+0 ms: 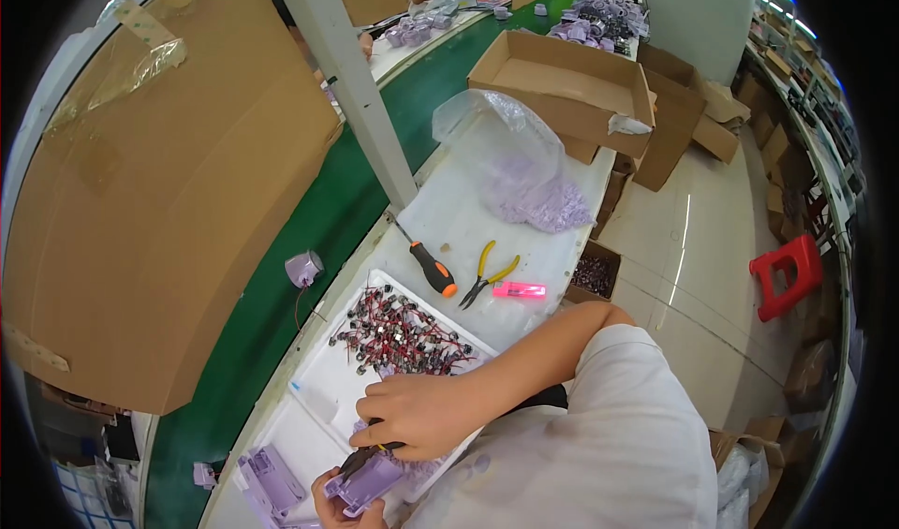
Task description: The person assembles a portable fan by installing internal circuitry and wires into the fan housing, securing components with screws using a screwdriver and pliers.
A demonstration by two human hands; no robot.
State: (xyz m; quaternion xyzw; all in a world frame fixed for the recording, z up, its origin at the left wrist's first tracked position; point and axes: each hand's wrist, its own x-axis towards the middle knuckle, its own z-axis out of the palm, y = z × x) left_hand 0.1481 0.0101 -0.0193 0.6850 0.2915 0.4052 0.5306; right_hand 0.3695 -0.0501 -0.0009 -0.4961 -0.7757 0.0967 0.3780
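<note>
Near the bottom edge, my left hand [348, 512] is closed around a light-purple plastic housing [370, 484], its open side showing. My right hand [407, 418] is curled around dark-jawed pliers [356, 461], whose tips reach into the housing; their handles are mostly hidden by my fingers. Beyond my right hand, a white foam tray [323, 393] holds a heap of small black parts with red wires [393, 332]. More purple housings [272, 482] lie to the left of my left hand.
On the table ahead lie an orange-and-black screwdriver [434, 269], yellow-handled pliers [487, 274], a pink lighter-like item [519, 290] and a bag of purple pieces [534, 187]. A green conveyor [253, 295] runs left, under a cardboard sheet [178, 183]. A red stool [787, 276] stands right.
</note>
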